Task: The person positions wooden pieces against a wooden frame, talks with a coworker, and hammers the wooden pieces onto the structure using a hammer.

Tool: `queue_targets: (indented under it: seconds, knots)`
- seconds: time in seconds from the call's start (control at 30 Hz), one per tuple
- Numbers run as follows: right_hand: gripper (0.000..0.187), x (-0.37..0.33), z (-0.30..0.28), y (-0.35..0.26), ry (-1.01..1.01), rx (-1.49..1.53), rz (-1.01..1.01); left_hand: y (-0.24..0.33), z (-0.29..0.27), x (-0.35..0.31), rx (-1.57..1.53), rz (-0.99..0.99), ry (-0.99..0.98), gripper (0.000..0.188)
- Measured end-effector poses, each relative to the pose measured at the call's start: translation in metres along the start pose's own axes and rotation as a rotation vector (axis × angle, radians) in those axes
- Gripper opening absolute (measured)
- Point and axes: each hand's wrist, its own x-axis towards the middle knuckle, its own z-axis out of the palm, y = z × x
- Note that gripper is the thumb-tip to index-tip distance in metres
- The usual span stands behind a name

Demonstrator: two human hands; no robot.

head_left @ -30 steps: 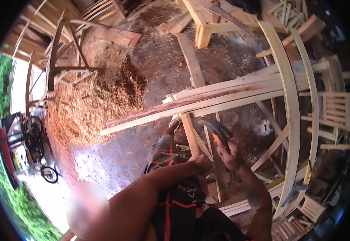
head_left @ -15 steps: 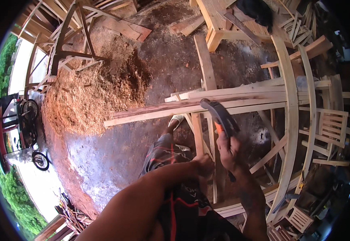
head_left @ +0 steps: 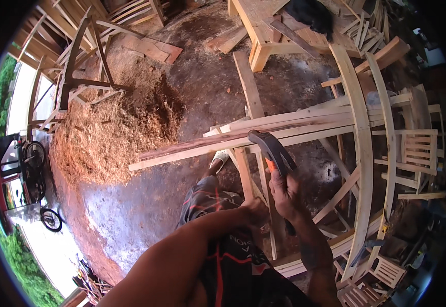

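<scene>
My right hand (head_left: 285, 197) is closed round the handle of a claw hammer (head_left: 274, 149), with its dark metal head raised above some orange on the handle. The hammer head overlaps long pale planks (head_left: 187, 155) that run across the middle, one with a dark brown edge. Left of it, my left hand (head_left: 255, 211) is closed in a fist at the near end of an upright wooden strip (head_left: 243, 171). Its fingers are partly hidden, but they appear wrapped round that end. The strip's far end meets the planks.
Curved pale boards (head_left: 362, 138) stand to the right, near slatted wooden chairs (head_left: 418, 153). A heap of wood shavings (head_left: 115, 128) covers the floor on the left. Beyond it are stacked wooden frames (head_left: 72, 66) and a motorcycle (head_left: 36, 169). A dark animal-like shape (head_left: 312, 18) lies on a wooden table (head_left: 261, 38).
The whole view has shifted and turned slightly, so the planks sit a little more tilted. Both hands keep their grip, and the hammer has barely moved relative to the planks.
</scene>
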Motion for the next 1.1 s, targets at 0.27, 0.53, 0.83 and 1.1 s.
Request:
queue_targets:
  seconds: [0.27,0.53,0.83,1.1]
  knots:
    - [0.040,-0.056,0.010,0.007,0.221,0.209,0.085,0.008,-0.024,-0.010,0.042,-0.014,-0.120,0.021]
    - [0.029,-0.175,0.025,0.062,0.612,0.209,0.425,0.010,-0.014,-0.005,0.026,0.009,-0.063,0.026]
    - [0.034,-0.297,0.131,0.065,0.995,0.579,0.876,-0.035,-0.053,-0.053,-0.139,0.360,0.673,0.023]
    - [0.037,-0.312,0.250,0.056,0.922,0.412,1.271,-0.162,-0.165,-0.101,0.056,0.017,0.557,0.083]
